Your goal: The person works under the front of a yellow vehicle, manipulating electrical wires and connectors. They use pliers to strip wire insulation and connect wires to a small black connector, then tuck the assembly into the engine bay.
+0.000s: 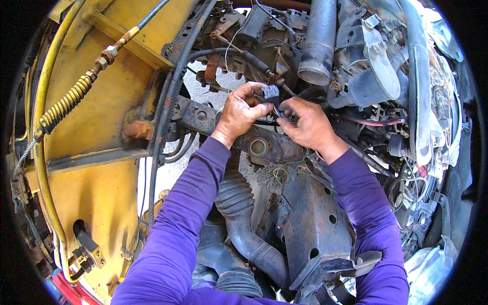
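A small grey plastic connector (270,92) with dark wires (278,113) below it sits between my hands at upper centre. My left hand (240,113) has its fingers and thumb closed on the connector and the top of its wires. My right hand (308,123) pinches the wires just below, its fingertips partly hidden. Beneath both hands runs a dirty steel bracket (282,150) with a round ring (258,147) in it.
A yellow metal body (101,76) with a coiled-spring cable (66,101) lines the left. A pipe (315,51), housing (371,84) and hoses (418,101) crowd the top and right. A corrugated duct (239,218) and perforated plate (312,223) lie between my forearms.
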`<move>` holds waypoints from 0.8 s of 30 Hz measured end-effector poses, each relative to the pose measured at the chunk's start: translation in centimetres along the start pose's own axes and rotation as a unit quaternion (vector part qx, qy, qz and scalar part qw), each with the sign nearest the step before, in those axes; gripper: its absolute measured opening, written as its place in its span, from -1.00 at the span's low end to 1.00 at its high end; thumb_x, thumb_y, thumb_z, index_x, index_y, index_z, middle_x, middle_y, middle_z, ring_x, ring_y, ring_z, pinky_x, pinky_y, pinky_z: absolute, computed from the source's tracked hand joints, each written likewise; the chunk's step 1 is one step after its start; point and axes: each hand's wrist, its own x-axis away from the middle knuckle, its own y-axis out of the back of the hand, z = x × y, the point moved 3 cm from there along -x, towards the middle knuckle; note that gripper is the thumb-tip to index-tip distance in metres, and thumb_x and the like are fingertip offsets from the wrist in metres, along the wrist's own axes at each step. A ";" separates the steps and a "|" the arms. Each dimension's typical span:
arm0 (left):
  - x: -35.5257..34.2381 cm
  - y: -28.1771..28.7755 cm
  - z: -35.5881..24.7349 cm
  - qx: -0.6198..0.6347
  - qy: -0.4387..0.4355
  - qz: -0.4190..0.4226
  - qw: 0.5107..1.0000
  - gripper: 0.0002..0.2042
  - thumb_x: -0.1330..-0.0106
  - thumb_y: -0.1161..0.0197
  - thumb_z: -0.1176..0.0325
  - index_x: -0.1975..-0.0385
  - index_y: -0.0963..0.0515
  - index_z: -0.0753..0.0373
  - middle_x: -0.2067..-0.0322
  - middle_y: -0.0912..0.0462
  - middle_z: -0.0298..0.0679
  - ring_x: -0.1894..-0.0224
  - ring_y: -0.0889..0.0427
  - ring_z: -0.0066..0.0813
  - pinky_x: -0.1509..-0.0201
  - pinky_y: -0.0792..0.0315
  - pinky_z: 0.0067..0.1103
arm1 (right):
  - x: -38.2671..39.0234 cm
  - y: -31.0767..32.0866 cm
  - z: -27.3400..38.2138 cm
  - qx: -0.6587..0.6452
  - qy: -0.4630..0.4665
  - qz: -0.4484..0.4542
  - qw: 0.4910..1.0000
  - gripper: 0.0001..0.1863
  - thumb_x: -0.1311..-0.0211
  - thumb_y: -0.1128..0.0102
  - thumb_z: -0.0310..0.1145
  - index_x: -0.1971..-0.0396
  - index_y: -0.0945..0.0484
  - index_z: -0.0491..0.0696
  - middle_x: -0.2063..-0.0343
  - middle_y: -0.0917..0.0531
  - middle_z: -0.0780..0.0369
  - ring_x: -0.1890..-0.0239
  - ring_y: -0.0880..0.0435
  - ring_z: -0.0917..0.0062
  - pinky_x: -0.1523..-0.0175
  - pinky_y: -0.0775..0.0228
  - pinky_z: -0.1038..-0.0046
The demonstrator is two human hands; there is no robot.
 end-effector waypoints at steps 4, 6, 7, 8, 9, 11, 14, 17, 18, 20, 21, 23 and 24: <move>0.3 0.1 0.0 -0.027 -0.002 0.039 0.999 -0.57 -0.09 -0.34 0.64 -0.02 -0.69 0.19 0.40 -0.66 -0.48 0.43 -0.51 -0.82 0.31 -0.45 -0.74 | -0.1 0.3 -1.5 -0.022 -0.055 -0.037 0.998 -0.73 -0.11 -0.21 -0.46 0.17 -0.52 -0.17 0.26 -0.62 0.00 0.12 -0.66 0.03 0.04 -0.49 0.13; 0.6 0.1 -0.2 -0.047 -0.011 0.044 0.998 -0.54 -0.05 -0.26 0.67 0.01 -0.72 0.17 0.48 -0.57 -0.55 0.46 -0.44 -0.84 0.35 -0.38 -0.77 | -0.1 0.2 -1.3 -0.035 -0.043 -0.034 0.998 -0.72 -0.13 -0.15 -0.52 0.12 -0.54 -0.19 0.16 -0.61 -0.02 0.04 -0.64 0.02 -0.04 -0.49 0.17; 0.6 0.2 -0.2 -0.049 -0.020 0.048 0.997 -0.54 -0.04 -0.26 0.67 0.01 -0.72 0.18 0.49 -0.55 -0.55 0.46 -0.44 -0.84 0.36 -0.38 -0.77 | -0.2 0.3 -1.0 -0.046 -0.028 -0.031 0.998 -0.71 -0.14 -0.14 -0.53 0.10 -0.54 -0.18 0.15 -0.61 -0.01 0.04 -0.64 0.03 -0.05 -0.49 0.18; 0.6 0.3 -0.1 -0.050 -0.028 0.052 0.997 -0.54 -0.04 -0.26 0.67 0.02 -0.73 0.18 0.50 -0.54 -0.56 0.47 -0.43 -0.84 0.37 -0.37 -0.77 | -0.2 0.3 -0.7 -0.057 -0.013 -0.029 0.998 -0.70 -0.14 -0.14 -0.54 0.08 -0.55 -0.17 0.14 -0.61 -0.01 0.03 -0.64 0.03 -0.06 -0.50 0.19; 0.6 0.4 -0.1 -0.055 -0.020 0.060 0.996 -0.54 -0.05 -0.26 0.71 0.00 -0.70 0.22 0.36 -0.60 -0.49 0.32 -0.51 -0.76 0.22 -0.44 -0.71 | -0.3 0.4 -0.5 -0.058 -0.010 -0.024 0.998 -0.69 -0.15 -0.14 -0.54 0.06 -0.56 -0.16 0.14 -0.61 0.00 0.02 -0.64 0.03 -0.07 -0.50 0.20; 0.6 0.8 0.1 -0.065 -0.003 0.077 0.995 -0.54 -0.08 -0.25 0.77 -0.03 -0.66 0.30 0.08 -0.72 -0.34 0.03 -0.68 -0.61 -0.06 -0.57 -0.60 | -0.3 0.6 -0.2 -0.060 -0.006 -0.014 0.998 -0.66 -0.17 -0.16 -0.55 0.01 -0.56 -0.14 0.13 -0.62 0.02 0.01 -0.64 0.04 -0.09 -0.50 0.21; 0.6 0.3 0.0 -0.037 -0.013 0.060 0.997 -0.54 -0.02 -0.23 0.70 0.04 -0.73 0.18 0.49 -0.53 -0.57 0.46 -0.42 -0.84 0.37 -0.34 -0.77 | -0.2 0.6 0.5 -0.085 -0.018 -0.009 0.996 -0.66 -0.19 -0.21 -0.52 0.00 -0.56 -0.12 0.12 -0.62 0.04 0.00 -0.64 0.06 -0.09 -0.50 0.21; 0.5 0.3 -0.2 -0.036 -0.008 0.059 0.998 -0.54 -0.02 -0.23 0.71 0.05 -0.73 0.19 0.49 -0.53 -0.57 0.45 -0.42 -0.84 0.37 -0.33 -0.76 | -0.2 0.4 0.0 -0.074 0.005 -0.016 0.997 -0.66 -0.20 -0.23 -0.52 -0.01 -0.57 -0.12 0.11 -0.62 0.04 0.02 -0.64 0.06 -0.08 -0.50 0.22; 0.4 0.3 -0.3 -0.036 -0.006 0.062 0.997 -0.54 -0.01 -0.23 0.71 0.05 -0.73 0.20 0.49 -0.53 -0.57 0.45 -0.42 -0.84 0.37 -0.33 -0.76 | -0.1 0.4 0.0 -0.074 0.006 -0.017 0.997 -0.67 -0.20 -0.23 -0.52 0.00 -0.57 -0.12 0.11 -0.62 0.04 0.02 -0.64 0.05 -0.08 -0.50 0.22; 0.4 0.5 -0.2 -0.041 -0.005 0.066 0.997 -0.54 -0.01 -0.23 0.71 0.05 -0.73 0.20 0.49 -0.52 -0.57 0.44 -0.43 -0.84 0.36 -0.34 -0.76 | -0.3 0.4 0.0 -0.076 0.012 -0.018 0.997 -0.68 -0.21 -0.23 -0.52 0.01 -0.58 -0.13 0.12 -0.61 0.04 0.03 -0.64 0.05 -0.07 -0.50 0.22; 0.4 0.6 -0.1 -0.043 -0.004 0.067 0.997 -0.54 -0.01 -0.24 0.71 0.05 -0.73 0.20 0.48 -0.52 -0.56 0.44 -0.43 -0.84 0.35 -0.35 -0.76 | -0.3 0.4 0.0 -0.084 0.013 -0.016 0.996 -0.70 -0.22 -0.25 -0.50 0.03 -0.58 -0.14 0.13 -0.62 0.04 0.03 -0.64 0.05 -0.07 -0.50 0.22; 0.4 0.6 -0.1 -0.039 0.003 0.067 0.997 -0.54 -0.01 -0.26 0.71 0.05 -0.73 0.20 0.48 -0.52 -0.56 0.43 -0.44 -0.83 0.34 -0.37 -0.76 | -0.4 0.1 -0.2 -0.101 0.016 -0.011 0.995 -0.72 -0.22 -0.28 -0.48 0.06 -0.60 -0.16 0.16 -0.62 0.04 0.04 -0.64 0.05 -0.06 -0.50 0.23; 0.4 0.7 -0.1 -0.034 0.009 0.067 0.997 -0.54 -0.01 -0.28 0.71 0.04 -0.73 0.20 0.47 -0.52 -0.56 0.43 -0.44 -0.83 0.33 -0.38 -0.76 | -0.5 0.1 -0.3 -0.096 0.012 0.000 0.995 -0.74 -0.22 -0.30 -0.47 0.09 -0.60 -0.17 0.17 -0.62 0.04 0.05 -0.64 0.05 -0.05 -0.50 0.22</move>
